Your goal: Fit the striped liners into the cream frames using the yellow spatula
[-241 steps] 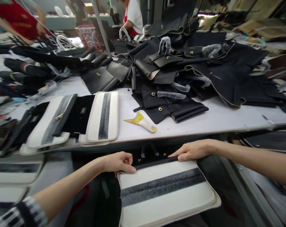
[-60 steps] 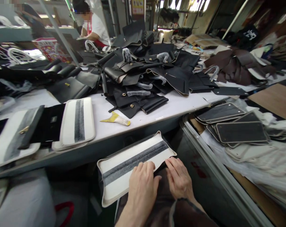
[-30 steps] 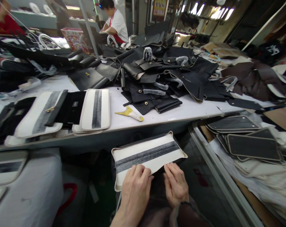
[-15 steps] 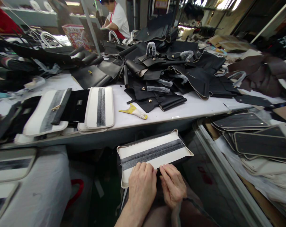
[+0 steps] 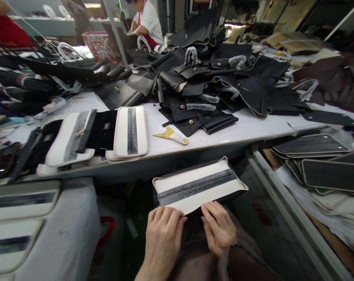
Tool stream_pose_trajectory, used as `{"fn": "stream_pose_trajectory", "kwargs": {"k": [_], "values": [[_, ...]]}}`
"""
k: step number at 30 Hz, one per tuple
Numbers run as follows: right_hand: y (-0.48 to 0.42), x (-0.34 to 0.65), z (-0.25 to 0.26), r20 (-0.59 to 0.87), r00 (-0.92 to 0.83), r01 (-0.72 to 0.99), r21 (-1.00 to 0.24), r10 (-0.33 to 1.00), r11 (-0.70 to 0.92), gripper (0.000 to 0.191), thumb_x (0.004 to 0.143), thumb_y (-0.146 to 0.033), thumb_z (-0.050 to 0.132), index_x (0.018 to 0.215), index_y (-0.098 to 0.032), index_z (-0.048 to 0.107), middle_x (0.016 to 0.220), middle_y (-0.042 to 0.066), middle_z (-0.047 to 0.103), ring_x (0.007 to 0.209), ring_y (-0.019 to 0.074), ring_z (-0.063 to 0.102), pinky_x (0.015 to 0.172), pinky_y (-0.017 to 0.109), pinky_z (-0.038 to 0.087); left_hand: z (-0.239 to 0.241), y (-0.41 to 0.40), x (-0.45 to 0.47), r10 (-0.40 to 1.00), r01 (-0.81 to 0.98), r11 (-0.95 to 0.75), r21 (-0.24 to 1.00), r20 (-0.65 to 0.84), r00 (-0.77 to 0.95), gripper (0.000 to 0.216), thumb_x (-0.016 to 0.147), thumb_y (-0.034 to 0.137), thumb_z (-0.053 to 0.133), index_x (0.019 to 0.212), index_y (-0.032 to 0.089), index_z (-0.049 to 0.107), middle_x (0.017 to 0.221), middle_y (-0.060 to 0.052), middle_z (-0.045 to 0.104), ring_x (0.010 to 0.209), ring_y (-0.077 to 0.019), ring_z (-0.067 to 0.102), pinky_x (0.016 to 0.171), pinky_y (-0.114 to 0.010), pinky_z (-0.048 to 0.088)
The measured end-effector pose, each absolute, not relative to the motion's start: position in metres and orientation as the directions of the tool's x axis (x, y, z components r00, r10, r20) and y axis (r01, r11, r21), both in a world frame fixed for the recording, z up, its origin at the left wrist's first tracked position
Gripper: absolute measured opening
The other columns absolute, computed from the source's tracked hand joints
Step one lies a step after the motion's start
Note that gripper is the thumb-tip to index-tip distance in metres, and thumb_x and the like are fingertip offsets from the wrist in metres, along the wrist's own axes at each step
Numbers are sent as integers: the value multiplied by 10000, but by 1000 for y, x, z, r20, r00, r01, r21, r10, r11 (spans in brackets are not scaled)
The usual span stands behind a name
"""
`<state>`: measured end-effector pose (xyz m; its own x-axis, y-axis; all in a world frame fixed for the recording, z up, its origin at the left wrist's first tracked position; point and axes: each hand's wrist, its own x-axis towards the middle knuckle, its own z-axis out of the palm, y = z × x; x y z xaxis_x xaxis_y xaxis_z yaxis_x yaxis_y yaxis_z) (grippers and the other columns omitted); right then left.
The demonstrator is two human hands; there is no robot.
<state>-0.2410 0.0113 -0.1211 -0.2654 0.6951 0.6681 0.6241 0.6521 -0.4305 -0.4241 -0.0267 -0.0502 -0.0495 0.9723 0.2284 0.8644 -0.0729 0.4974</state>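
On my lap rests a bag base panel [image 5: 191, 175], cream-white with a broad dark grey stripe along its length and turned-up corners. Black material shows around its underside. My left hand [image 5: 165, 230] pinches the panel's near edge toward its left end, fingers on top and thumb beneath. Farther right along that edge, my right hand [image 5: 218, 224] pinches it too, with the fingers bent over the rim. A gap of bare edge lies between the two hands. What the fingertips press together is partly hidden.
Ahead is a white table [image 5: 159, 154] heaped with black leather bag pieces [image 5: 206, 93]. Yellow-handled scissors or a similar tool [image 5: 172, 135] lies near its front edge, beside striped white panels [image 5: 131, 130]. Dark panels [image 5: 335, 173] are stacked at right. Another person [image 5: 149, 21] sits behind.
My left hand has slid left along the panel's near edge, widening the gap from my right hand. The camera view has shifted slightly left.
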Motion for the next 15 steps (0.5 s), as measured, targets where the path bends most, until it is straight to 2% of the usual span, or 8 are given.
{"fn": "stream_pose_trajectory", "kwargs": {"k": [6,10,13,15], "values": [[4,-246,-129,622,-371,565,-438,690,699,482,906,-88,553,1378,-188,548,1177,100,665,1139,267,593,972,466,540,-54,-21,-425,985,855,-26,518,158,-65,132,919,195,547,798,214,597,780,-6,623,791,-201,540,855,-425,350],[-1,-252,-132,604,-408,557,-430,685,711,473,925,-97,533,1390,-181,534,1201,91,664,1156,252,584,981,440,535,-65,-28,-426,961,800,-51,598,247,-123,30,900,186,596,891,213,588,818,-11,626,825,-196,553,840,-391,396],[-3,-257,-132,598,-419,546,-436,684,716,464,939,-130,516,1399,-193,524,1200,83,670,1150,252,592,989,444,530,-70,-31,-428,936,778,-31,627,291,-198,98,887,201,622,975,203,578,933,-51,607,906,-210,563,827,-367,452],[-3,-260,-130,601,-421,537,-439,679,721,461,944,-139,506,1401,-191,522,1200,81,672,1147,253,596,989,444,527,-70,-33,-431,936,780,-14,626,282,-210,68,889,205,616,952,213,590,1001,-67,581,962,-219,564,850,-372,471]]}}
